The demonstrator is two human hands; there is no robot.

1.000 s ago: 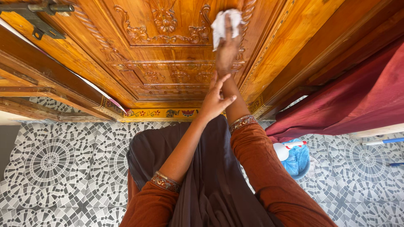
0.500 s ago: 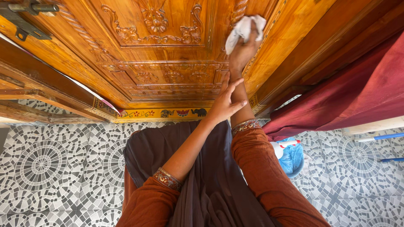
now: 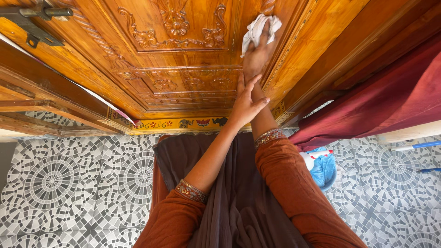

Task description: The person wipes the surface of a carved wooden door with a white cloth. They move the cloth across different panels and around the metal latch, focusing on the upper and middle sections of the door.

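Here, the right hand [image 3: 255,59] presses a crumpled white cloth [image 3: 259,26] against the carved wooden door [image 3: 174,55].

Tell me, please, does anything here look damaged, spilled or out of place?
Nothing stands out. The right hand presses a white cloth flat on the carved wooden door, and the left hand rests on the right wrist. A spray bottle lies in a blue bucket on the tiled floor; no spill shows.

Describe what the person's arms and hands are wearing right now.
Both arms wear rust-orange sleeves ending below the elbow, each edged with an ornate gold-patterned cuff band. The left hand and right hand are bare: no gloves, and no rings or bangles that I can make out.
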